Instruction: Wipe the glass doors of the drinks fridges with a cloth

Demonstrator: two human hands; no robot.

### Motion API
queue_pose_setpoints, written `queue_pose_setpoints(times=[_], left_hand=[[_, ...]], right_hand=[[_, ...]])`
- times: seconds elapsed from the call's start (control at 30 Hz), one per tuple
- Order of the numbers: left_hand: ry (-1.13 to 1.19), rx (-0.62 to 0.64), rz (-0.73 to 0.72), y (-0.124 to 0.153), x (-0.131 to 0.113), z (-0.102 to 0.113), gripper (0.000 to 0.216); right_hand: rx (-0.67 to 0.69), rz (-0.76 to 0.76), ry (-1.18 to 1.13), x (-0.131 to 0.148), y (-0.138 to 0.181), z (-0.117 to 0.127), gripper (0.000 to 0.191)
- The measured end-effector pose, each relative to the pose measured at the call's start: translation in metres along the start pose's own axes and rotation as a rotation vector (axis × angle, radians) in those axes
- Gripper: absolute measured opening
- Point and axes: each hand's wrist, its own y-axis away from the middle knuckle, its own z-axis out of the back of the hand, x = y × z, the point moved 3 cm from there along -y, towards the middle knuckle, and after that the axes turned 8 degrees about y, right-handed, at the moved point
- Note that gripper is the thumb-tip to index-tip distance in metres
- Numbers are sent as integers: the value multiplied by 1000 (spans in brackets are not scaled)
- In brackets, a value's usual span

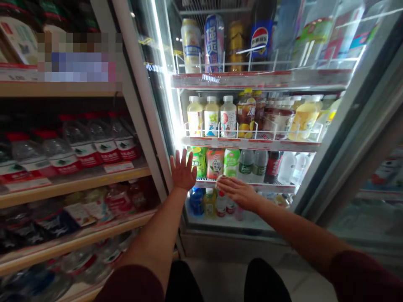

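Note:
My left hand is spread flat with fingers up, against the glass door of a lit drinks fridge, close to its left frame. It holds nothing. Lower and to the right, my right hand lies along the glass with its fingers together, pressing on a small pale cloth. Only the cloth's edge shows past the fingertips; the rest is hidden under the hand. Behind the glass, near both hands, stand a green drink pack, a red one and a green-and-white bottle.
Fridge shelves hold several bottles and cans, among them a cola bottle and a blue can. An open wooden shelf rack with red-capped bottles stands at the left. Another glass door is at the right.

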Motion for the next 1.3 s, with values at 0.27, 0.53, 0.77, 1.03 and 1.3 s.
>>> queue_pose_setpoints(times=[0.27, 0.53, 0.77, 1.03, 1.3], left_hand=[[-8, -16, -22, 0, 1, -2, 59], [-34, -52, -82, 0, -2, 1, 59], [-19, 17, -13, 1, 0, -1, 59], [21, 25, 21, 0, 3, -1, 60], [62, 21, 49, -2, 2, 0, 61]], right_hand=[[-191, -416, 104, -28, -18, 12, 67], [-123, -333, 77, -31, -8, 14, 67], [-30, -61, 25, -22, 10, 18, 67], [-110, -462, 118, -49, 56, 27, 72], [-189, -544, 173, -58, 89, 44, 74]])
